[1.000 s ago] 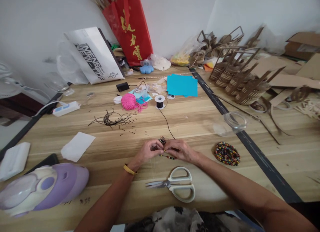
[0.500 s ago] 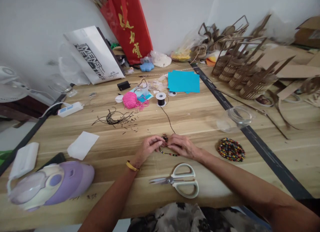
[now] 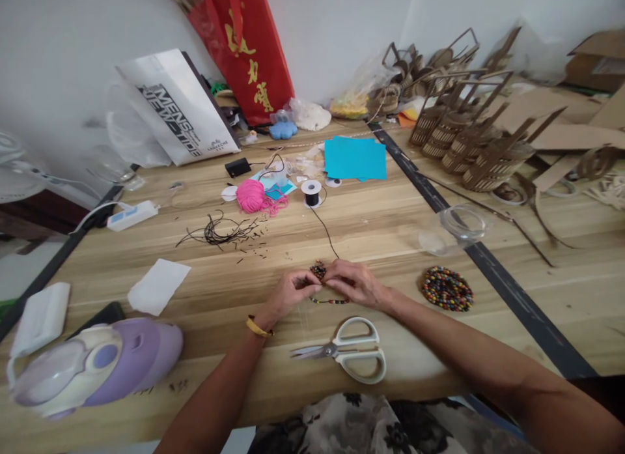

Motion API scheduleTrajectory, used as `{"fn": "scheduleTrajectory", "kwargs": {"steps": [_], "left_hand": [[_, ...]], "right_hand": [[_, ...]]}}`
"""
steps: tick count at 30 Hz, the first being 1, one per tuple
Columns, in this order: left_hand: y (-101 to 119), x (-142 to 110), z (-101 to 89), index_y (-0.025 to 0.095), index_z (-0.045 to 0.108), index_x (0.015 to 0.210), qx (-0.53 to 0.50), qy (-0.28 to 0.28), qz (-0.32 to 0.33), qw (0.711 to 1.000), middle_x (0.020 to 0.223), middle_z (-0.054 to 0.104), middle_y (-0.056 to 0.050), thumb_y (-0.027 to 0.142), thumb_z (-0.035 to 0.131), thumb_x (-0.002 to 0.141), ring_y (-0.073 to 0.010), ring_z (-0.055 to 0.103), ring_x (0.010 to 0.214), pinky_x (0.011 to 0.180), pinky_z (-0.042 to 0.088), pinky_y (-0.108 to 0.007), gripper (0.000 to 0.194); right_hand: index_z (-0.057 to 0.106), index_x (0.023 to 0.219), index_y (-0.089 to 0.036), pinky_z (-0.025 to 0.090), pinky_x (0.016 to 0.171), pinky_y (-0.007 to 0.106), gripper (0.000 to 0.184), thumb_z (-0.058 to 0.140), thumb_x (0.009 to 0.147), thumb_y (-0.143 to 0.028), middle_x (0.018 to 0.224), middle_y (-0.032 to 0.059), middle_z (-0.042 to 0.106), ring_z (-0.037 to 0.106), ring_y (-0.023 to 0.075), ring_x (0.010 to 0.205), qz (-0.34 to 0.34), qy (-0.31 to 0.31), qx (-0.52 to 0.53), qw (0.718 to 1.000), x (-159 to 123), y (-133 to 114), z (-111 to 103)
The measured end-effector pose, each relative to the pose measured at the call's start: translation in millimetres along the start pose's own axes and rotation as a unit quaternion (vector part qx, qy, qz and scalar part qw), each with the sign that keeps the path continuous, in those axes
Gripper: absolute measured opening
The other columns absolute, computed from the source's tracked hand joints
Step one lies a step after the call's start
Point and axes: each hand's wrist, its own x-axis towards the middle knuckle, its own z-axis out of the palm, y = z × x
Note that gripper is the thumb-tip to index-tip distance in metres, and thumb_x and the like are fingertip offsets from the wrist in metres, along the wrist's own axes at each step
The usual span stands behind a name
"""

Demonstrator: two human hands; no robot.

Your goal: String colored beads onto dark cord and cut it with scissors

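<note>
My left hand (image 3: pixel 289 294) and my right hand (image 3: pixel 355 283) meet at the middle of the wooden table (image 3: pixel 371 229), fingers pinched on a short strand of small coloured beads (image 3: pixel 330 301) strung on a thin black cord (image 3: pixel 326 230). A small cluster of dark beads (image 3: pixel 319 269) sits between my fingertips. The cord runs back to a black thread spool (image 3: pixel 312 194). A gold bangle (image 3: pixel 256 327) is on my left wrist. White-handled scissors (image 3: pixel 344 355) lie just in front of my hands. A round pile of coloured beads (image 3: pixel 446 288) lies to the right.
A pink yarn ball (image 3: pixel 251 197), blue paper (image 3: pixel 355 158), black cord scraps (image 3: pixel 215 232) and a clear jar (image 3: pixel 456 225) lie farther back. A purple-white appliance (image 3: pixel 92 366) sits front left by a white tissue (image 3: pixel 157 286). Cardboard baskets (image 3: pixel 469 138) crowd the back right.
The view has shifted slightly. My hands stay together on the bead strand, with small finger movements only.
</note>
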Motion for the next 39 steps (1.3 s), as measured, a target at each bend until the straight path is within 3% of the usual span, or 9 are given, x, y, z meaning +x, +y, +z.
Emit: {"fn": "scheduleTrajectory", "kwargs": {"steps": [5, 9, 12, 15, 18, 22, 29, 35, 39], "left_hand": [[3.9, -1.1, -1.4, 0.011, 0.066, 0.071, 0.033, 0.018, 0.020, 0.999, 0.069, 0.062, -0.004, 0.032, 0.069, 0.073, -0.0114, 0.053, 0.064, 0.060, 0.040, -0.022, 0.021], [9.0, -3.3, -1.2, 0.013, 0.068, 0.071, 0.092, 0.029, 0.039, 0.995, 0.072, 0.064, -0.005, 0.028, 0.068, 0.074, -0.0129, 0.055, 0.066, 0.059, 0.040, -0.022, 0.016], [11.0, -4.6, -1.6, 0.013, 0.068, 0.073, 0.106, 0.046, 0.023, 0.993, 0.071, 0.065, -0.004, 0.025, 0.066, 0.074, -0.0124, 0.055, 0.063, 0.058, 0.041, -0.022, 0.013], [9.5, -4.1, -2.9, 0.012, 0.066, 0.072, 0.087, 0.058, 0.014, 0.994, 0.070, 0.066, -0.004, 0.025, 0.066, 0.074, -0.0125, 0.056, 0.063, 0.060, 0.043, -0.022, 0.013], [7.1, -2.8, -4.6, 0.012, 0.064, 0.071, 0.066, 0.057, 0.006, 0.996, 0.065, 0.063, -0.003, 0.028, 0.066, 0.074, -0.0111, 0.055, 0.058, 0.056, 0.043, -0.021, 0.017], [6.8, -2.3, -6.9, 0.011, 0.060, 0.072, 0.014, 0.040, -0.015, 0.999, 0.059, 0.061, -0.002, 0.034, 0.067, 0.074, -0.0099, 0.055, 0.051, 0.053, 0.044, -0.021, 0.024], [6.9, -1.8, -9.1, 0.011, 0.058, 0.075, -0.012, 0.023, -0.022, 0.999, 0.061, 0.065, -0.003, 0.039, 0.068, 0.074, -0.0109, 0.059, 0.053, 0.056, 0.049, -0.023, 0.029], [6.8, -2.0, -10.8, 0.011, 0.060, 0.073, 0.001, 0.021, -0.018, 1.000, 0.064, 0.065, -0.004, 0.038, 0.067, 0.075, -0.0106, 0.059, 0.055, 0.057, 0.048, -0.022, 0.028], [6.5, -1.9, -12.8, 0.011, 0.060, 0.073, -0.012, 0.019, -0.028, 0.999, 0.064, 0.065, -0.003, 0.039, 0.068, 0.074, -0.0100, 0.057, 0.055, 0.056, 0.047, -0.022, 0.029]], "right_hand": [[0.056, 0.081, -0.015, 0.038, 0.052, 0.021, 0.031, 0.045, 0.094, -0.041, 0.066, -0.0007, 0.051, 0.046, 0.0098, 0.058, 0.177, 0.131, 0.102, 0.970, 3.7, 6.9, -12.4], [0.054, 0.080, -0.015, 0.032, 0.047, 0.020, 0.030, 0.049, 0.090, -0.043, 0.061, -0.0036, 0.046, 0.039, 0.0084, 0.052, 0.227, 0.114, 0.133, 0.958, 8.0, 18.7, -19.1], [0.057, 0.081, -0.013, 0.035, 0.053, 0.021, 0.021, 0.053, 0.088, -0.033, 0.066, -0.0016, 0.052, 0.044, 0.0094, 0.057, 0.219, 0.050, 0.052, 0.973, 9.8, 18.8, -25.4], [0.061, 0.085, -0.014, 0.037, 0.062, 0.021, 0.010, 0.053, 0.085, -0.019, 0.081, 0.0027, 0.060, 0.052, 0.0116, 0.067, 0.177, -0.058, -0.076, 0.980, 11.0, 7.7, -37.7], [0.064, 0.085, -0.016, 0.035, 0.063, 0.021, 0.015, 0.050, 0.085, -0.009, 0.088, 0.0038, 0.061, 0.055, 0.0122, 0.072, 0.130, -0.190, -0.189, 0.955, 12.4, -8.3, -51.9], [0.065, 0.083, -0.018, 0.033, 0.061, 0.021, 0.018, 0.053, 0.084, -0.006, 0.093, 0.0040, 0.061, 0.058, 0.0130, 0.075, 0.135, -0.279, -0.276, 0.910, 13.5, -23.6, -61.2], [0.062, 0.077, -0.017, 0.034, 0.061, 0.023, 0.016, 0.052, 0.087, -0.009, 0.089, 0.0045, 0.058, 0.058, 0.0144, 0.074, 0.134, -0.314, -0.294, 0.893, 12.5, -26.3, -56.4], [0.057, 0.081, -0.015, 0.038, 0.064, 0.022, 0.012, 0.049, 0.087, -0.008, 0.084, 0.0045, 0.059, 0.055, 0.0125, 0.070, 0.091, -0.272, -0.190, 0.939, 12.1, -19.4, -51.6], [0.057, 0.080, -0.015, 0.033, 0.055, 0.021, 0.011, 0.049, 0.085, -0.010, 0.066, -0.0007, 0.056, 0.047, 0.0104, 0.055, 0.112, -0.258, -0.170, 0.944, 11.6, -17.0, -50.9]]}}
